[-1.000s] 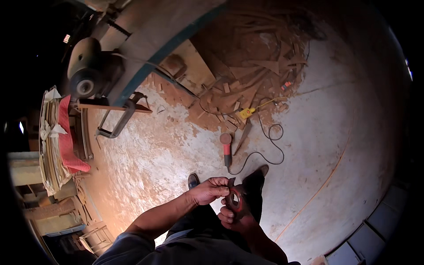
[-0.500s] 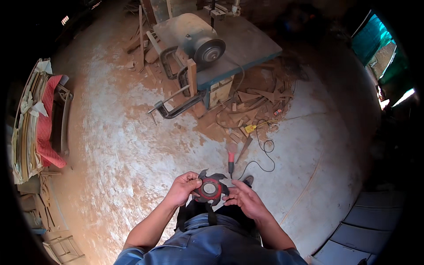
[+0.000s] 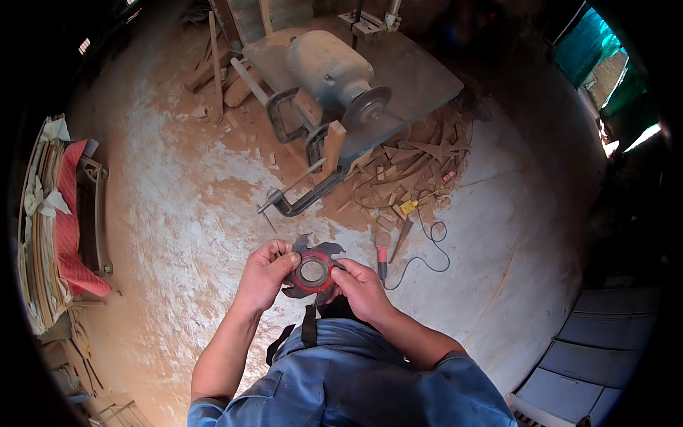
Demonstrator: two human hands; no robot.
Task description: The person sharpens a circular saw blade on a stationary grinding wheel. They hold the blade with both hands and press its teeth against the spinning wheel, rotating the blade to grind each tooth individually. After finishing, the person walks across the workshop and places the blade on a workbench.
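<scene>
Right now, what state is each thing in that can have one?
Left hand: gripping the cutter's left edge.
Right hand: gripping its right edge.
Toothed cutter disc: held flat between both hands.
Bench motor: on the table, wheel seemingly still.
Clamp: lying on the sawdust.

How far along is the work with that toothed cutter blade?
Done: the toothed cutter blade with its red centre is off any machine. In hand: left hand and right hand hold it by its edges. Left: it is not mounted on the bench machine.
</scene>
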